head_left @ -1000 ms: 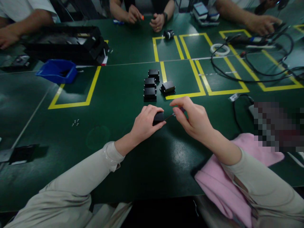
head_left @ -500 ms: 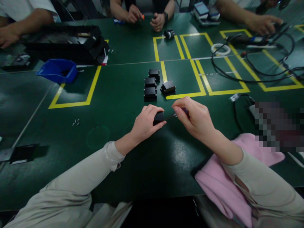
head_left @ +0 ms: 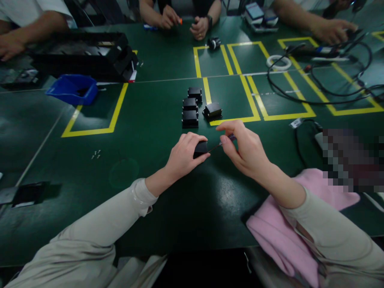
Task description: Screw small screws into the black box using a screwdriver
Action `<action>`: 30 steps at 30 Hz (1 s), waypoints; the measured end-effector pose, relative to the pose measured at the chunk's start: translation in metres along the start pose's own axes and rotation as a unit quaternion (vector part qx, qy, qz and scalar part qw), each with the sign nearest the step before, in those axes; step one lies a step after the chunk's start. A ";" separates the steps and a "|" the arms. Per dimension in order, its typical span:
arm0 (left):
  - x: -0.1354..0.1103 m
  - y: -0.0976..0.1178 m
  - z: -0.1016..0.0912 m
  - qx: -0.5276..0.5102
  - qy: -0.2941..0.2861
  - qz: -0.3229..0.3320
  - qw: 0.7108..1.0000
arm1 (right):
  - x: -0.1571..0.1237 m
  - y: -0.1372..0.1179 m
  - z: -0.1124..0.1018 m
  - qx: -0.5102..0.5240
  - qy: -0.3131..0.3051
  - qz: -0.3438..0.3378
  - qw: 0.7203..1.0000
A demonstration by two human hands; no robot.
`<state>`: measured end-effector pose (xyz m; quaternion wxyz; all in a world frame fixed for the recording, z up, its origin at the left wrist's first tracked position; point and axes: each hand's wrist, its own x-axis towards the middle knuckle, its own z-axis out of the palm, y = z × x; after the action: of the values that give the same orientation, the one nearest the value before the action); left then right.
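Observation:
My left hand [head_left: 186, 154] is closed around a small black box [head_left: 201, 149], holding it on the green table. In my right hand [head_left: 243, 146] is a screwdriver [head_left: 231, 137], gripped at its handle with the thumb and fingers. Its thin shaft slants down to the left, and the tip meets the right end of the box. Beyond my hands stand several similar black boxes: three in a column [head_left: 190, 117] and one set at an angle [head_left: 213, 110] to their right. A few small screws [head_left: 96, 154] lie on the table to the left.
A blue bin [head_left: 73, 89] and a large black housing [head_left: 87, 58] sit at the far left. Cables [head_left: 288, 96] and a white ring [head_left: 279, 62] lie at the right, a pink cloth [head_left: 282, 236] under my right forearm. Co-workers' hands [head_left: 199, 28] rest across the table.
My right hand's fingers have loosened and spread a little on the screwdriver handle, with the index finger lifted. The left hand and the box stay in place.

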<state>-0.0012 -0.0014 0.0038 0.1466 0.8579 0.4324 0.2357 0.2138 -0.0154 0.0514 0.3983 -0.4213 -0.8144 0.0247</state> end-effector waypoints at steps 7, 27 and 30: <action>-0.001 0.000 0.000 -0.001 0.000 -0.002 1.000 | 0.000 0.000 0.000 -0.009 0.014 -0.024 1.000; 0.000 -0.001 0.000 -0.004 0.001 -0.002 1.000 | 0.000 0.000 0.000 -0.011 0.003 -0.013 1.000; 0.000 0.000 -0.001 -0.004 -0.003 -0.005 1.000 | 0.000 0.000 -0.001 -0.012 0.002 -0.012 1.000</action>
<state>-0.0017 -0.0016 0.0048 0.1529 0.8560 0.4350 0.2339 0.2141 -0.0160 0.0516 0.3955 -0.4162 -0.8187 0.0093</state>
